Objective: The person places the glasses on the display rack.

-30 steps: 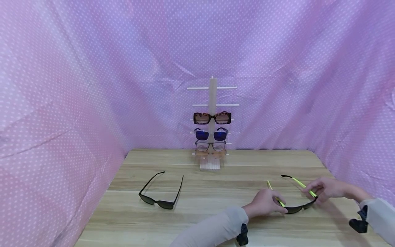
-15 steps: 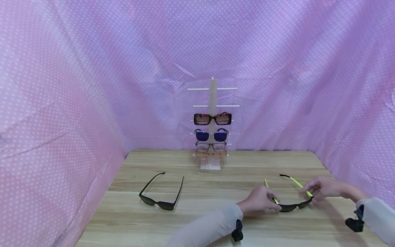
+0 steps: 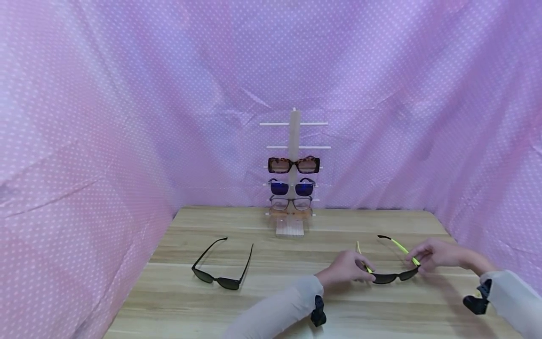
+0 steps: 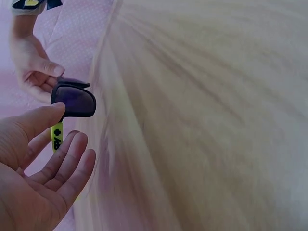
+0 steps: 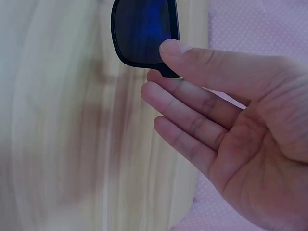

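Dark-lensed sunglasses with neon yellow temples are held between both hands at the right of the table, temples unfolded and pointing away. My left hand pinches the left hinge end; in the left wrist view its thumb presses the frame beside a dark lens, with the other fingers extended behind the yellow temple. At the opposite corner my right hand pinches the frame. The right wrist view shows that thumb on the edge of a bluish lens, fingers behind. Fingertip contact behind the frame is partly hidden.
A display stand rises at the table's back middle, its upper two crossbars bare. Tortoiseshell sunglasses, blue-lensed sunglasses and clear glasses hang below. Black sunglasses lie unfolded on the wooden table. Pink dotted cloth surrounds it.
Both hands have moved left and a little up in the head view, carrying the yellow-templed sunglasses along. The black sunglasses and the stand stay in place.
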The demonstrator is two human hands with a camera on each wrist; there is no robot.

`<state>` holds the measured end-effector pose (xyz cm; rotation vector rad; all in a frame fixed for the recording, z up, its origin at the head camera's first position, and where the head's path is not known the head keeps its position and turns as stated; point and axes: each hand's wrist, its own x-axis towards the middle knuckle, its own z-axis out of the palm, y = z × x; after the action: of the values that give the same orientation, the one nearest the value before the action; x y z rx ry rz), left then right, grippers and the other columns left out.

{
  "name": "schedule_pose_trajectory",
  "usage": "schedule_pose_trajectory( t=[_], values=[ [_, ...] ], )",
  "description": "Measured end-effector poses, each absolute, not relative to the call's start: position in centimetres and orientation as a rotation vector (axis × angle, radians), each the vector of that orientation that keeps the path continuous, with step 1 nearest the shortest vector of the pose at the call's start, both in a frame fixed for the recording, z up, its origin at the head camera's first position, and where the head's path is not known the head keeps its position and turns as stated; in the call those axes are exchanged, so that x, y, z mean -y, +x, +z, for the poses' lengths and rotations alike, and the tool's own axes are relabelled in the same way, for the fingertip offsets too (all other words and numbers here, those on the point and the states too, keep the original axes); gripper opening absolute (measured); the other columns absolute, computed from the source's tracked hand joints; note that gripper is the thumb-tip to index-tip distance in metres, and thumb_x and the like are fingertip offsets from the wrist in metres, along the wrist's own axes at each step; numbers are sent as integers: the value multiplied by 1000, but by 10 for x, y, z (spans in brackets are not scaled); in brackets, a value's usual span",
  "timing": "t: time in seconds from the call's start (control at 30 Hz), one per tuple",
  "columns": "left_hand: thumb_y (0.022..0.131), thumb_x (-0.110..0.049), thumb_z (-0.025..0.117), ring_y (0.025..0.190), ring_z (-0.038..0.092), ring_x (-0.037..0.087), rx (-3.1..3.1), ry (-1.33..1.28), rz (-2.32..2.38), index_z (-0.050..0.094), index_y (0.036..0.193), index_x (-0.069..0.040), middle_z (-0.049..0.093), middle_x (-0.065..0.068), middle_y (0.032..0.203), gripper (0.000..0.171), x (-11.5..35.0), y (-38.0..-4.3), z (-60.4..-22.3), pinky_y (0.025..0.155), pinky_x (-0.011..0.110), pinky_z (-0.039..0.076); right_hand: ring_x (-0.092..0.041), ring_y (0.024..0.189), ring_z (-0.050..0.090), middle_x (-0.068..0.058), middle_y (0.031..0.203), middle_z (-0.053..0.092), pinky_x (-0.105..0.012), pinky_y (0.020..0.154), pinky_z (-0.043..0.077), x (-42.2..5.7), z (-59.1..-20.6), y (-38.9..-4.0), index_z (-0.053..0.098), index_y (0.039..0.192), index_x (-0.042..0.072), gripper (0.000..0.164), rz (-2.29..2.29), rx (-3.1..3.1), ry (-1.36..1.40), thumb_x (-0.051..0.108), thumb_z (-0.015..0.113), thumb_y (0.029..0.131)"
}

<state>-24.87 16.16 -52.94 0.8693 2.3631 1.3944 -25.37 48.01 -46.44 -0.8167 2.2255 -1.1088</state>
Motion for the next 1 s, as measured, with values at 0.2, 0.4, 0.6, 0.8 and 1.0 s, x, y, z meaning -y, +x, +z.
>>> schedule_pose_trajectory(
  t=[0.2,0.4,0.6,0.8,1.0],
  values=[
    [84,-12,84,53,60,-1,-2284,848,1451,81,97,-10,75,-3,71,14,-150,-256,-526,48,17,52,-4,97,71,-14,111,77,-20,78,59,-472,-463,-259,63,122,-16,34,-1117,-2231,-858,-3,69,91],
    [85,-9,82,56,59,0,-2220,817,1519,81,99,-7,76,1,75,14,-137,-261,-521,52,18,54,-4,98,71,-9,111,77,-18,80,59,-463,-457,-263,66,121,-12,32,-1118,-2272,-847,-1,70,91],
    [86,-8,81,60,57,0,-2236,800,1558,82,98,-7,77,3,78,12,-130,-268,-515,54,16,51,-4,94,71,-10,106,78,-18,77,57,-456,-449,-266,72,118,-1,28,-1075,-2344,-894,-2,70,91],
    [86,-11,82,61,54,-3,-2249,815,1561,82,98,-9,73,-9,77,12,-125,-275,-510,55,13,47,-2,93,71,-1,105,79,-18,76,58,-452,-443,-268,74,115,1,26,-1061,-2390,-918,-3,71,90],
    [86,-10,82,68,60,-5,-2208,823,1593,81,99,-8,77,-4,85,13,-120,-281,-504,62,15,55,-2,93,72,-2,104,79,-19,76,60,-450,-439,-270,74,112,-2,23,-1136,-2368,-939,-6,70,90]
  ],
)
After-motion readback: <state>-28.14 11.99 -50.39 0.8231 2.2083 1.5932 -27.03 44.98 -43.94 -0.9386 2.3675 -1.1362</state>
